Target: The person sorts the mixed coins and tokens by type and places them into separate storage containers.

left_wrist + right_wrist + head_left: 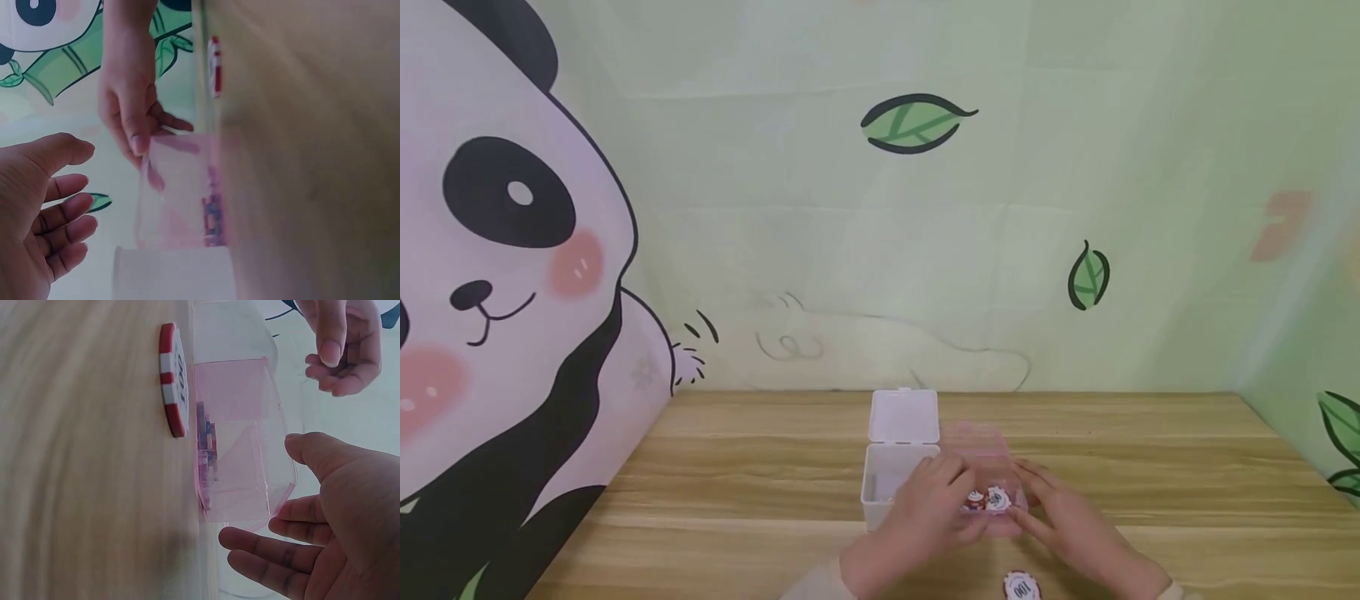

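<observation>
A see-through pink plastic box point(1015, 492) stands on the wooden table with its lid raised at the back. Several poker chips point(997, 499) lie in its bottom. My right hand point(1078, 529) holds the box's right front corner, thumb at the front rim and fingers along the side, as the right wrist view point(350, 506) shows. Above the left part of the box is my left hand point(925, 504), its fingers loosely bent and nothing visible between them. In the left wrist view that hand point(37, 212) is apart from the box. One red-and-white chip marked 100 point(1022, 586) lies in front.
A white box point(872, 500) with its lid folded back stands directly left of the pink one. The wooden table point(737, 500) ends at a printed cloth backdrop point(820, 250) with a panda and leaves.
</observation>
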A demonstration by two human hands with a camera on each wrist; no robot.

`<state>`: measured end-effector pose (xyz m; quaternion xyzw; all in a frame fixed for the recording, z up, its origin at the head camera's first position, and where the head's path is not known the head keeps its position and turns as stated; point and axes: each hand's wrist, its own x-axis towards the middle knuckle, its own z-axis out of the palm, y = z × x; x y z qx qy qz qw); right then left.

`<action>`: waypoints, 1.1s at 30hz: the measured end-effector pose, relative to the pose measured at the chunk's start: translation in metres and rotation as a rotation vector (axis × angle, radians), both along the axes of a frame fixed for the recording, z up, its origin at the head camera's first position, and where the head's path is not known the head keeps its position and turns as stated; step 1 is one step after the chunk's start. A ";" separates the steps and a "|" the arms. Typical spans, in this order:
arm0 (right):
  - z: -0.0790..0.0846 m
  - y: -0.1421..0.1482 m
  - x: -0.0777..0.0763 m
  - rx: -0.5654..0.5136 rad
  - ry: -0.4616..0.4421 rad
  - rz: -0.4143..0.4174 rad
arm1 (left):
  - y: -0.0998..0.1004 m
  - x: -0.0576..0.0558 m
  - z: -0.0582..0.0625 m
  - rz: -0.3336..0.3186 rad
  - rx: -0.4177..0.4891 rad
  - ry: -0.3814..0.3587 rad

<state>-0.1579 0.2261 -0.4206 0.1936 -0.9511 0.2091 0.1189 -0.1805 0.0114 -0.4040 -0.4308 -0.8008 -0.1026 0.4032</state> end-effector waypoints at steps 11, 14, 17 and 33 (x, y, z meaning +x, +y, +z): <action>0.000 0.001 0.000 -0.001 -0.001 0.018 | 0.001 0.017 -0.009 -0.083 -0.070 -0.201; 0.000 0.002 0.001 -0.010 0.000 0.028 | 0.004 0.022 -0.010 -0.098 -0.120 -0.282; 0.000 0.002 0.001 -0.013 0.007 0.027 | 0.007 0.026 -0.012 -0.115 -0.157 -0.317; -0.002 0.000 0.000 -0.010 -0.003 0.000 | 0.023 0.031 -0.039 -0.121 -0.223 -0.381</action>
